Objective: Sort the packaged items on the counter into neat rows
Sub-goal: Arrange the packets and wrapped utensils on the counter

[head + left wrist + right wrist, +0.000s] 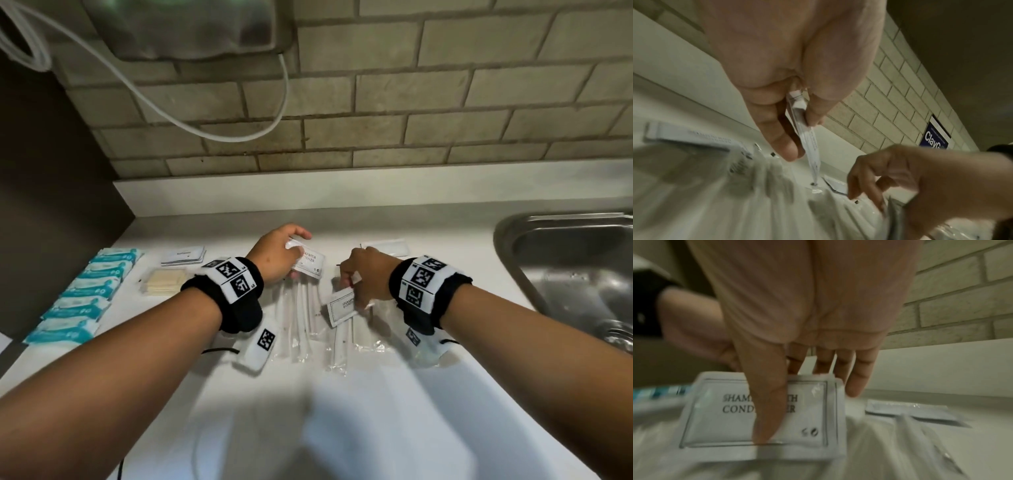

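— Nearest on the table?
— Clear sleeves, long axes running near-to-far; the right hand fingers pinch a sachet reading "SHAMPOO… CONDITIONER".
— Farther?
— The left hand fingers clamp another sachet; a blue wall sign reads "ClayG".

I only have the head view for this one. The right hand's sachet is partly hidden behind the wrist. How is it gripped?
Observer: In the right wrist view, the right hand pinches the shampoo sachet with its thumb lying across the printed face.
Operator: And the left hand?
Observer: The left wrist view shows the left hand pinching the left sachet edge-on, with its lower end hanging toward the counter.
Operator: Is there anything on the wall outside my frame?
Observer: There is a blue sign on the tiles. Only "ClayG" is readable.
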